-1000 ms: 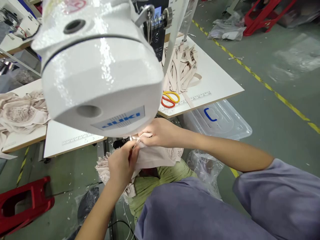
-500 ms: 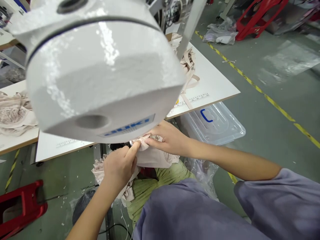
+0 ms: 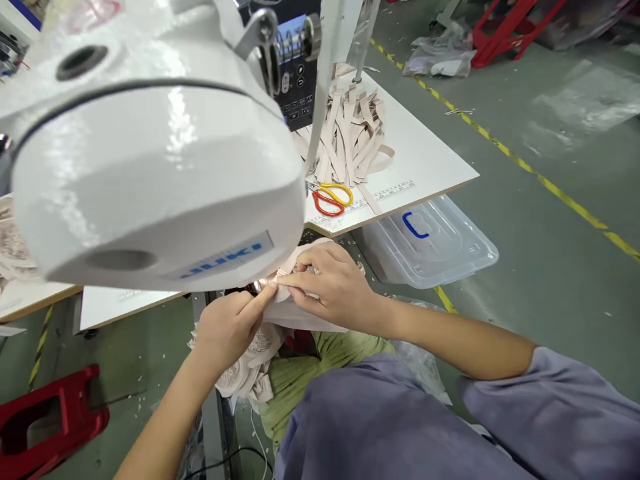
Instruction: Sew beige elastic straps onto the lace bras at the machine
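A white sewing machine head (image 3: 165,180) with a blue JUKI label fills the upper left, hiding its needle area from me. Just below its front edge lies a pale pink fabric piece with lace (image 3: 305,317). My left hand (image 3: 227,330) has its index finger stretched onto the fabric edge beside the machine, the other fingers curled, and it grips the cloth there. Fingers and thumb of my right hand (image 3: 335,283) pinch the same piece from the right, the fingertips of both hands nearly touching. More pale pink lace fabric (image 3: 250,367) hangs down by my lap.
Pale pink strips (image 3: 350,133) lie piled on the white table (image 3: 425,160), near scissors (image 3: 333,199) with red and yellow handles. A clear lidded box (image 3: 440,247) stands below. A red stool (image 3: 55,420) is at lower left. A control panel (image 3: 297,87) sits behind the machine.
My view has shifted, so the machine head appears further left and the scissors and strips show. My right hand has turned more palm-down, its fingers closer to the left fingertip on the fabric.
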The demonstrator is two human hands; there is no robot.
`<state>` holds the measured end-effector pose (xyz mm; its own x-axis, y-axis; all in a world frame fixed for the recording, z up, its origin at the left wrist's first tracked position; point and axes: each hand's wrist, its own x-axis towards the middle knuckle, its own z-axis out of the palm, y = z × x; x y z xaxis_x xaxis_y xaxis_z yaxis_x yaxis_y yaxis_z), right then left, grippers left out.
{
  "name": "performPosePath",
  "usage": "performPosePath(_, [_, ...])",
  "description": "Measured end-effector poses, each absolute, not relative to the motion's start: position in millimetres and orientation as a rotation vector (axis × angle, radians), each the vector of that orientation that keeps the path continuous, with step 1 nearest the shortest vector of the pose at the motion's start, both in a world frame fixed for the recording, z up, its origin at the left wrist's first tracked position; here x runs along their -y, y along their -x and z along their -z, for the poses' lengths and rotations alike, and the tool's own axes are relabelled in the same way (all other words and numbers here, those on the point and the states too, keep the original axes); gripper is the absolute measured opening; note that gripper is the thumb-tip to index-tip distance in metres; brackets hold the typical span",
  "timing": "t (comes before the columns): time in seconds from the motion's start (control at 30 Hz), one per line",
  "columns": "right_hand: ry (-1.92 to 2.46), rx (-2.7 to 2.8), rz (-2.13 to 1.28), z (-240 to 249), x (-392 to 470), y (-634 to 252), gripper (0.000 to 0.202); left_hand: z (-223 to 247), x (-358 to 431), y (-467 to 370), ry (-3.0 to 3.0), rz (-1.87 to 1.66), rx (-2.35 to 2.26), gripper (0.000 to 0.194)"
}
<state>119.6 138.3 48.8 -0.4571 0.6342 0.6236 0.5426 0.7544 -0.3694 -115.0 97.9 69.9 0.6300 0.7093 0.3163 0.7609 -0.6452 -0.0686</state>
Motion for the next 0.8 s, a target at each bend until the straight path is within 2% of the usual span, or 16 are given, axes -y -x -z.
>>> performPosePath(0.1, [0.894, 2.174, -0.242, -48.4, -138.6, -119.9, 0.021, -69.4, -108.8, 123.0, 2.654, 0.321, 1.029, 0.043])
performPosePath(0.23, [0.963, 2.067, -0.624, -33.1, -129.2, -117.6, 0.024, -73.2, -112.1, 116.6, 2.653, 0.297, 1.106, 0.039])
performPosePath(0.33, [1.0, 1.814, -0.882, -15.3, -118.3, -114.3, 0.046, -76.4, -103.5, 104.7, 2.626, 0.297, 1.234, 0.04])
performPosePath(0.4, [1.015, 1.742, -0.994, -10.1, -115.5, -113.1, 0.053, -77.1, -96.1, 96.3, 2.576, 0.302, 1.296, 0.041])
performPosePath(0.63, [0.938, 1.949, -0.892, -34.0, -144.4, -119.6, 0.039, -76.0, -81.0, 69.7, 2.417, 0.27, 1.507, 0.031])
performPosePath(0.8, [0.924, 2.014, -0.945, -43.1, -169.3, -119.4, 0.04, -75.2, -81.2, 63.2, 2.34, 0.275, 1.559, 0.025])
